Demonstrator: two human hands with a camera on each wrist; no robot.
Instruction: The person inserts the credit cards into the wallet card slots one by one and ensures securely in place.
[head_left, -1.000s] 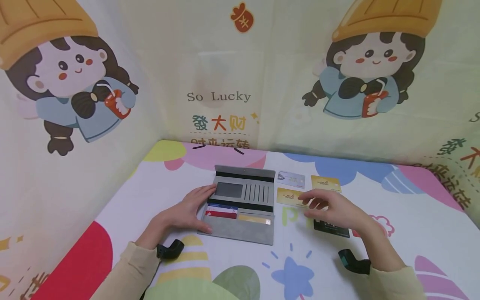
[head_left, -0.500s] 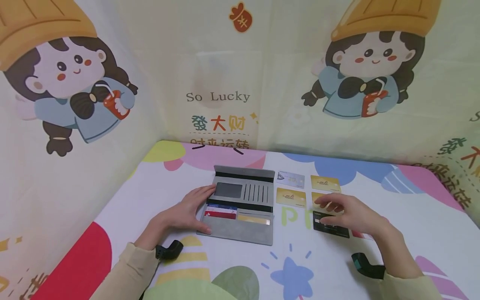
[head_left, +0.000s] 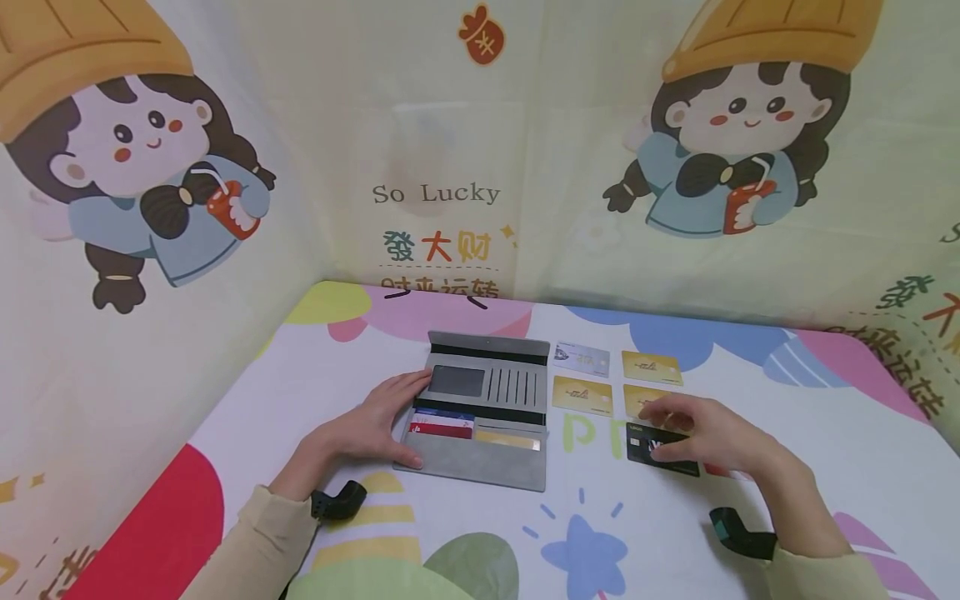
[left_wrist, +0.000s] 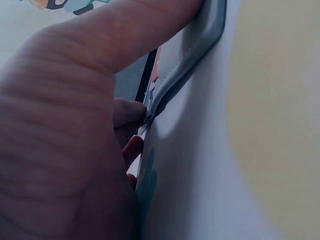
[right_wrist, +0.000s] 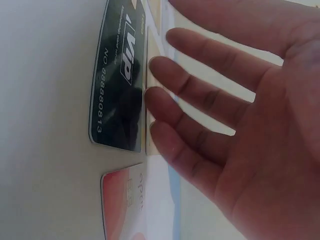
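Observation:
A grey wallet (head_left: 487, 471) lies unfolded on the table, with cards (head_left: 442, 427) tucked in its lower pockets. My left hand (head_left: 367, 425) rests along its left side, thumb on the near corner and fingertips on the edge higher up. Over a black VIP card (head_left: 640, 450) hovers my right hand (head_left: 723, 435), its fingers loosely bent and spread. In the right wrist view nothing is between those fingers, and the black card lies flat beside the fingertips. Part of a gold card (head_left: 637, 393) shows behind the hand, and a red card (right_wrist: 120, 200) lies beside the black one.
Left of the hidden gold card's row lies another gold card (head_left: 582, 395). Farther back are a silver card (head_left: 582, 358) and a third gold card (head_left: 651, 367). A patterned cloth (head_left: 450, 575) covers the table, and a printed curtain (head_left: 570, 167) stands behind it.
My right hand has moved right and nearer to me, from above the front left gold card to the black card. The left hand and the wallet have stayed put.

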